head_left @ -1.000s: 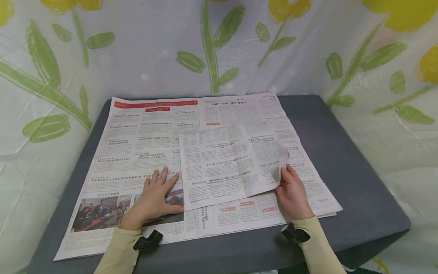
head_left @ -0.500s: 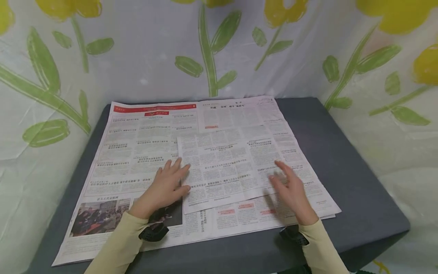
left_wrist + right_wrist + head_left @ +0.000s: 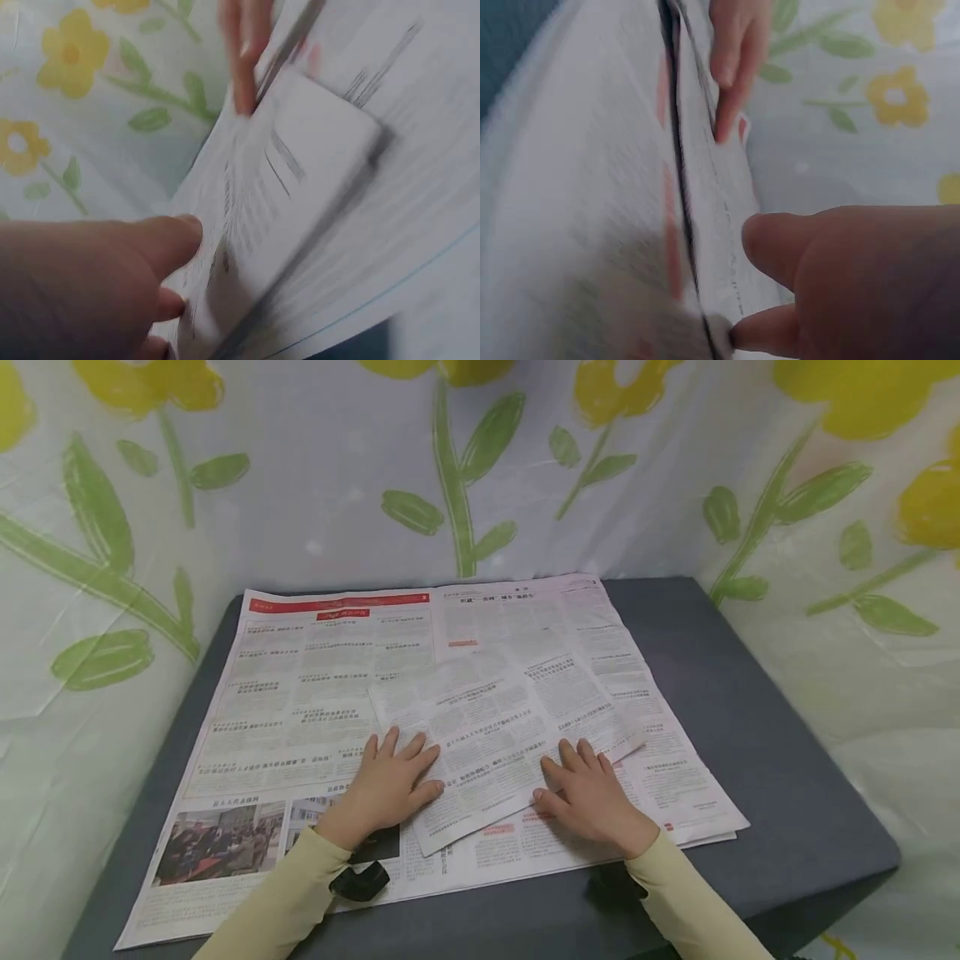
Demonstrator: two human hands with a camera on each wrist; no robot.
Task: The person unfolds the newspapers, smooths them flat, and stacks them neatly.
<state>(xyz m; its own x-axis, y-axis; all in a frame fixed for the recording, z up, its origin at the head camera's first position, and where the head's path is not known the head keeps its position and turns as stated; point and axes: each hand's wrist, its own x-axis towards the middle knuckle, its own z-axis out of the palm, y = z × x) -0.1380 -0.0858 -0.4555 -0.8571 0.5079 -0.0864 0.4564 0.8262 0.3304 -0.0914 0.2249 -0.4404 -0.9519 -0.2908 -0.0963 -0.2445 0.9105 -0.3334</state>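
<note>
A smaller folded newspaper (image 3: pixel 517 718) lies askew on top of a large newspaper (image 3: pixel 300 693) spread over the table. On its left edge rests my left hand (image 3: pixel 386 789), fingers spread and thumb on the paper. My right hand (image 3: pixel 588 797) touches its near edge toward the right, with fingers extended. Both wrist views show the folded newspaper (image 3: pixel 277 180) lying between the two hands. In the right wrist view, the thumb and a finger of my right hand (image 3: pixel 840 277) are at its edge; its other fingers are hidden there.
The dark grey table (image 3: pixel 750 727) shows on the right and along the front. A curtain (image 3: pixel 300 485) printed with yellow flowers and green stems hangs behind and at both sides. Black wrist cameras (image 3: pixel 360 882) sit below the hands.
My right hand let go of the folded newspaper's right corner, lifted, then came down on its near edge. My left hand moved right onto the paper. The folded newspaper has turned counterclockwise.
</note>
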